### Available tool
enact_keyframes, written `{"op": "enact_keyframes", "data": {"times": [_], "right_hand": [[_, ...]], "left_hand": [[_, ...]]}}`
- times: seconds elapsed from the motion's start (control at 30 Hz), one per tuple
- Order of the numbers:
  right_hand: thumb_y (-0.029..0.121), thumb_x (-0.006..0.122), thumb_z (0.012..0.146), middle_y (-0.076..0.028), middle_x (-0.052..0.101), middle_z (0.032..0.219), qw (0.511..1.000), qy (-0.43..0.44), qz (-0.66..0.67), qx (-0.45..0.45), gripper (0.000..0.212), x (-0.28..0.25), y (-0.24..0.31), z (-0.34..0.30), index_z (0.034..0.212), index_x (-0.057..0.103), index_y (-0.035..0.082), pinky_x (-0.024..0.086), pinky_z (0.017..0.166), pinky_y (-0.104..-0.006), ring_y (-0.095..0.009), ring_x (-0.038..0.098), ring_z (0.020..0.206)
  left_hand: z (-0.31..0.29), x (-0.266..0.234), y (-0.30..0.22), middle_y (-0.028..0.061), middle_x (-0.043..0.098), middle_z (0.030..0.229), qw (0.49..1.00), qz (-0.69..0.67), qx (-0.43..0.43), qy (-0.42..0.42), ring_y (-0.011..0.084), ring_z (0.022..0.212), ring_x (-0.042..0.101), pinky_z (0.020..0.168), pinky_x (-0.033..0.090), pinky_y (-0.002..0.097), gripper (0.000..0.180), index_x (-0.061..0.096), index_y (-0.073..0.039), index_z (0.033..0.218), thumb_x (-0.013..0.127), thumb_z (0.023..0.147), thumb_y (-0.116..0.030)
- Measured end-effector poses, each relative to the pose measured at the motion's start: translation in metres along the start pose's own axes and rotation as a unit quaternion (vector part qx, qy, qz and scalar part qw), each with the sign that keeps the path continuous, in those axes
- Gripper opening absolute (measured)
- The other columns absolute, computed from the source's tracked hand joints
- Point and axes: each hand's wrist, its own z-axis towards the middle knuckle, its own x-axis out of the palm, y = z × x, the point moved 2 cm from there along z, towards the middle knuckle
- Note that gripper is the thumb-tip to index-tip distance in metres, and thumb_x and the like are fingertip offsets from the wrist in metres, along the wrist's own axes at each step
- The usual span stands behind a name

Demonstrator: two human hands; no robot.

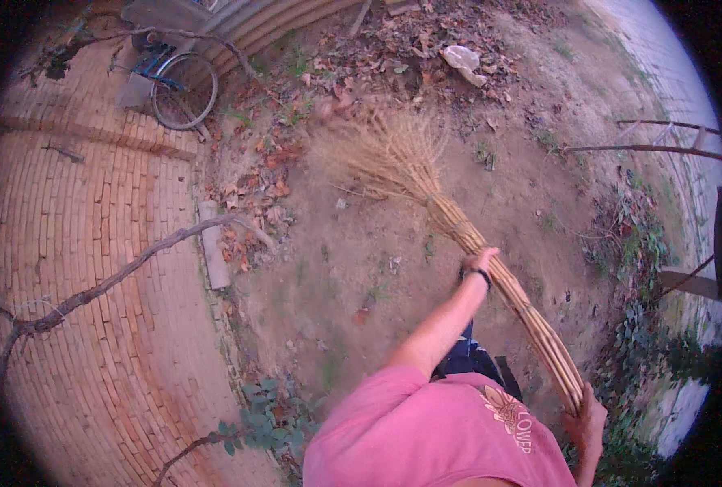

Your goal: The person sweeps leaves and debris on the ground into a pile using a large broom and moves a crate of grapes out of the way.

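A long broom of bundled tan stalks runs slantwise across the view, its brushy head fanned out at the far end over bare soil and dry leaves. My left hand is closed round the middle of the stalks, with a dark band on its wrist. Down at the near right, my right hand grips the butt end of the handle. The bristle tips look slightly blurred, and I cannot tell whether they touch the ground.
Fallen leaves and a crumpled whitish plastic piece lie beyond the broom head. Brick paving spreads on the left, crossed by a bare branch. A bicycle wheel stands far left. Green plants grow along the right.
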Motion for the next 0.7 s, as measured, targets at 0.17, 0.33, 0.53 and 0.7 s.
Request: {"op": "enact_keyframes", "data": {"times": [0.17,0.33,0.53,0.7], "right_hand": [[0.008,0.064,0.048,-0.005,0.052,0.066,0.967,0.133,0.203,0.08,0.048,0.038,-0.12,-0.06,0.094,0.049,0.002,0.042,0.057,-0.0293,-0.012,0.048,0.063],[0.004,0.062,0.048,-0.009,0.057,0.072,0.999,0.011,-0.028,0.038,0.047,0.061,-0.096,-0.044,0.093,0.047,0.005,0.045,0.061,-0.0342,-0.025,0.057,0.069],[0.014,0.058,0.061,-0.012,0.06,0.069,0.743,0.158,0.608,-0.232,0.03,-0.031,0.049,-0.049,0.085,0.06,-0.004,0.045,0.068,-0.036,-0.027,0.058,0.069],[0.022,0.058,0.066,-0.013,0.059,0.077,0.968,0.142,0.208,-0.004,0.03,0.028,0.045,-0.05,0.082,0.059,-0.003,0.044,0.072,-0.0364,-0.021,0.056,0.079]], "left_hand": [[-0.117,0.004,0.047,0.0064,0.056,0.07,0.992,0.094,-0.004,0.084,0.0189,0.06,0.056,0.052,0.049,0.0314,0.027,0.052,-0.003,0.077,0.069,0.057,-0.009],[-0.081,-0.062,0.025,0.0099,0.055,0.077,0.994,0.006,-0.095,0.055,0.0217,0.067,0.056,0.057,0.049,0.0361,0.039,0.048,-0.002,0.085,0.068,0.052,-0.006],[-0.009,-0.135,-0.097,0.0138,0.05,0.073,0.986,-0.092,-0.056,0.126,0.0301,0.065,0.051,0.063,0.045,0.0432,0.029,0.044,-0.003,0.082,0.053,0.062,-0.021],[0.016,-0.14,-0.138,0.0145,0.05,0.075,0.976,-0.129,-0.136,0.111,0.0295,0.067,0.053,0.064,0.046,0.0432,0.027,0.043,-0.005,0.083,0.055,0.061,-0.015]]}}
